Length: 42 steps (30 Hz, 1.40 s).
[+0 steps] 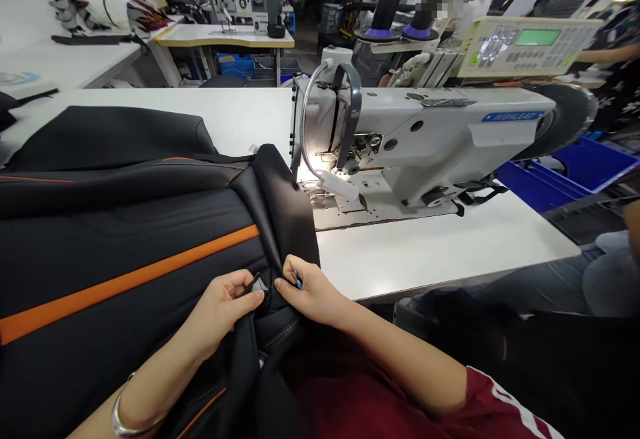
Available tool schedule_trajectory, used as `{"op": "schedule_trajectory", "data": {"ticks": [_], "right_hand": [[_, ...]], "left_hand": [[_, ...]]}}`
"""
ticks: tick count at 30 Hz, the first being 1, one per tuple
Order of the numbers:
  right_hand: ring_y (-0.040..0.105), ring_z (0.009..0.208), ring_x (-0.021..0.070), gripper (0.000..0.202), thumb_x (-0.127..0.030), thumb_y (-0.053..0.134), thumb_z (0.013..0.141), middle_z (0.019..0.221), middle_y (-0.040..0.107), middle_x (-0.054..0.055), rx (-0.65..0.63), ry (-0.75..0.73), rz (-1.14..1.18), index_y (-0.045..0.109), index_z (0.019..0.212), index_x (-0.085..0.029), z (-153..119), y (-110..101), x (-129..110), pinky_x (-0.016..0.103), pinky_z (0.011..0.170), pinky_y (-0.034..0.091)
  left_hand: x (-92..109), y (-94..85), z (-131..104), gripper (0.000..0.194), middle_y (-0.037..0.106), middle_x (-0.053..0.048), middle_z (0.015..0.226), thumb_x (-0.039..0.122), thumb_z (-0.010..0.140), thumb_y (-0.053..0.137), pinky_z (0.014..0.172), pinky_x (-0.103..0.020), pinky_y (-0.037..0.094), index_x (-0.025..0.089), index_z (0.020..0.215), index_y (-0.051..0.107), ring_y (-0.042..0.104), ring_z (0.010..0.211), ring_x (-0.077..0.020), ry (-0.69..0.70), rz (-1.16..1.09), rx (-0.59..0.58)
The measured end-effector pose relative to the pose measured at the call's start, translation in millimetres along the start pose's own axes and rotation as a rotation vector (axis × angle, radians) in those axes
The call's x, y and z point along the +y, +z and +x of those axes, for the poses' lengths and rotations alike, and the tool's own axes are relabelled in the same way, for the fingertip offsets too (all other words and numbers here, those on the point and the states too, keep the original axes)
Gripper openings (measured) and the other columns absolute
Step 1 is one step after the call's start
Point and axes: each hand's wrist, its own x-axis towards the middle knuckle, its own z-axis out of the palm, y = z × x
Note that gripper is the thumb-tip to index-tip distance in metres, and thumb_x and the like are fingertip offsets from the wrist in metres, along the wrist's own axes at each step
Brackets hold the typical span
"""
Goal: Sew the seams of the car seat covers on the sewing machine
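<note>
Here, left hand (227, 305) pinches a folded edge of the black cover (150, 239) at the table's near edge; right hand (310, 292), fingers closed on a small blue tool (297, 279), meets it at the seam. Best keep the fold taut, tool tip low, well short of the sewing machine (425, 139)

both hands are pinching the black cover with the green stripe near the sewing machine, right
Not quite: the stripe is orange, not green, as the head view shows. Otherwise right: the left hand and right hand pinch the black cover near the sewing machine.
</note>
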Motion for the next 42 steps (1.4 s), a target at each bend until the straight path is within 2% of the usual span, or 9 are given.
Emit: {"op": "schedule_trajectory", "data": {"ticks": [3,6,9,11,13,19,24,30,42], "right_hand": [[0.037,0.06,0.0103,0.024,-0.031,0.054,0.085,0.065,0.042,-0.005,-0.002,0.039,-0.08,0.037,0.072,-0.02,-2,0,-1,0.024,0.058,0.03],[0.042,0.061,0.011,0.019,-0.029,0.057,0.086,0.069,0.049,-0.004,0.018,0.049,-0.274,0.042,0.078,-0.02,-7,-6,-8,0.025,0.059,0.031],[0.054,0.074,0.0149,0.021,-0.036,0.061,0.089,0.088,0.061,0.001,0.026,0.02,-0.51,0.052,0.097,-0.019,-16,-16,-21,0.028,0.066,0.037],[0.059,0.083,0.0179,0.028,-0.039,0.055,0.094,0.101,0.062,0.005,-0.018,0.003,-0.624,0.053,0.111,-0.018,-23,-22,-29,0.03,0.071,0.04],[0.061,0.084,0.0185,0.026,-0.036,0.046,0.099,0.103,0.062,0.006,-0.071,-0.029,-0.737,0.054,0.114,-0.017,-28,-25,-34,0.031,0.071,0.041],[0.057,0.072,0.0166,0.028,-0.038,0.043,0.102,0.086,0.061,0.004,-0.041,-0.241,-0.968,0.062,0.099,-0.018,-30,-21,-27,0.031,0.06,0.034],[0.05,0.064,0.0153,0.032,-0.031,0.037,0.104,0.077,0.056,0.005,-0.077,-0.384,-1.094,0.057,0.083,-0.017,-26,-19,-27,0.032,0.057,0.027],[0.05,0.063,0.0167,0.021,-0.023,0.043,0.1,0.078,0.055,0.004,-0.106,-0.429,-1.173,0.051,0.082,-0.018,-23,-17,-31,0.032,0.052,0.024],[0.052,0.063,0.019,0.011,-0.014,0.045,0.094,0.081,0.055,0.006,-0.207,-0.395,-1.247,0.048,0.084,-0.018,-24,-13,-41,0.032,0.049,0.023]], "left_hand": [[3,4.1,-1,0.049,0.049,0.002,0.062,0.055,0.062,0.08,0.049,-0.02,0.029,0.016,0.071,0.053,0.039,0.054,-0.0089,-0.017,-0.042,0.009],[4,9.4,-2,0.046,0.054,0.001,0.066,0.054,0.063,0.08,0.055,-0.021,0.037,0.015,0.072,0.056,0.045,0.06,-0.0109,-0.004,-0.078,0.021],[5,13.3,-4,0.043,0.056,0.0,0.07,0.054,0.068,0.077,0.062,-0.024,0.042,0.016,0.076,0.06,0.048,0.066,-0.0132,0.057,-0.06,0.027],[5,14.5,-5,0.043,0.057,-0.001,0.072,0.055,0.069,0.075,0.066,-0.026,0.043,0.016,0.076,0.06,0.049,0.07,-0.0148,0.083,-0.022,0.043],[5,14.7,-5,0.042,0.057,-0.001,0.073,0.056,0.069,0.073,0.066,-0.027,0.043,0.017,0.074,0.057,0.049,0.07,-0.016,0.092,0.022,0.067],[1,13.8,-5,0.039,0.059,-0.001,0.072,0.057,0.077,0.064,0.064,-0.028,0.04,0.019,0.074,0.052,0.05,0.068,-0.0168,0.129,0.153,0.112],[-2,13.9,-5,0.039,0.057,0.0,0.067,0.057,0.079,0.06,0.06,-0.027,0.037,0.02,0.073,0.051,0.048,0.063,-0.0157,0.16,0.196,0.131],[-6,11.6,-5,0.04,0.054,0.001,0.065,0.057,0.08,0.06,0.057,-0.026,0.035,0.02,0.073,0.049,0.045,0.061,-0.0146,0.154,0.195,0.13],[-8,12.2,-5,0.036,0.055,0.001,0.071,0.055,0.084,0.059,0.062,-0.027,0.04,0.021,0.075,0.048,0.048,0.068,-0.0166,0.201,0.209,0.126]]}}
